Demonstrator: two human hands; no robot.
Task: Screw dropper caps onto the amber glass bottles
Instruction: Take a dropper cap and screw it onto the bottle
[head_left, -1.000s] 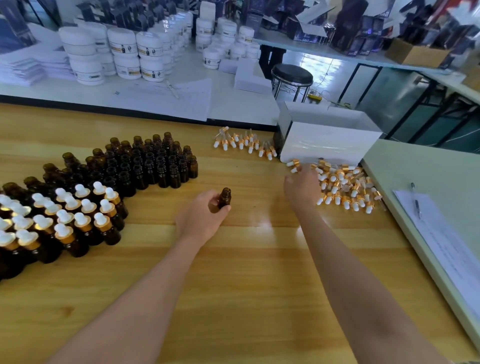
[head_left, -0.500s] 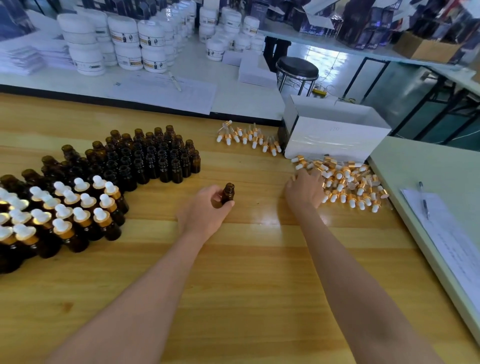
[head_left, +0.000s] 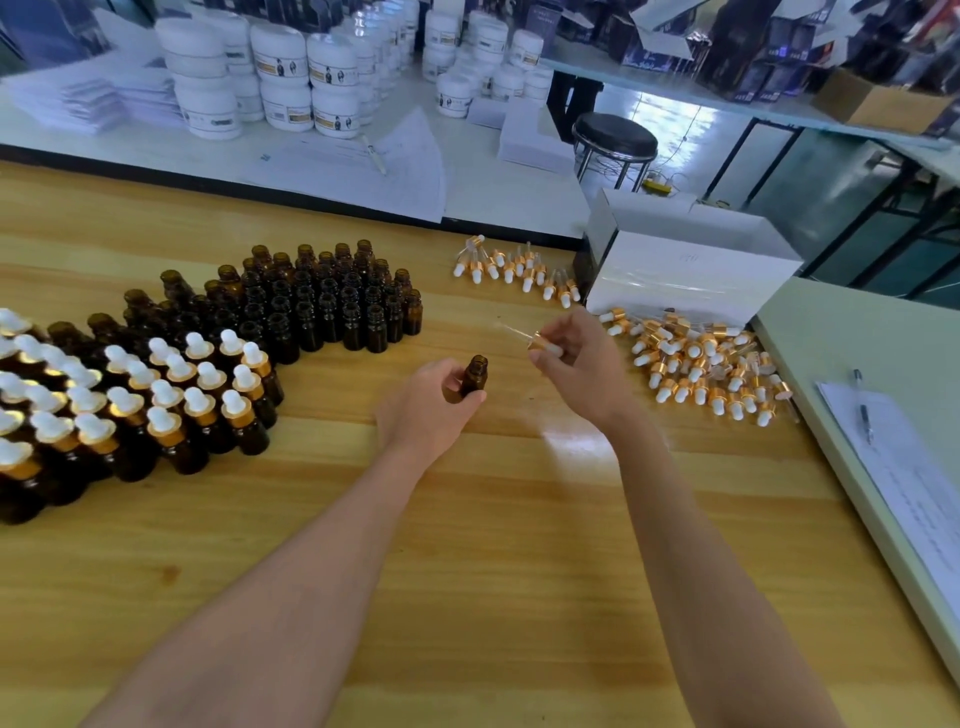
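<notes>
The right hand (head_left: 576, 364) has left the pile, now pinching a cap (head_left: 540, 347) mid-frame. The left hand (head_left: 431, 410) grips an open bottle (head_left: 475, 375), so capping comes next.

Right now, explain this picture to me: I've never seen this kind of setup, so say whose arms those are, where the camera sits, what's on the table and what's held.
There is no machine here. A person wears a camera on the head, looking down at their own bare arms over a wooden table. The left hand holds an open amber bottle upright. The right hand pinches a dropper cap, its glass tube pointing left, not yet in the bottle. On the left stand capped bottles; behind them, uncapped bottles. Loose caps lie in a pile on the right, beside a white box.
</notes>
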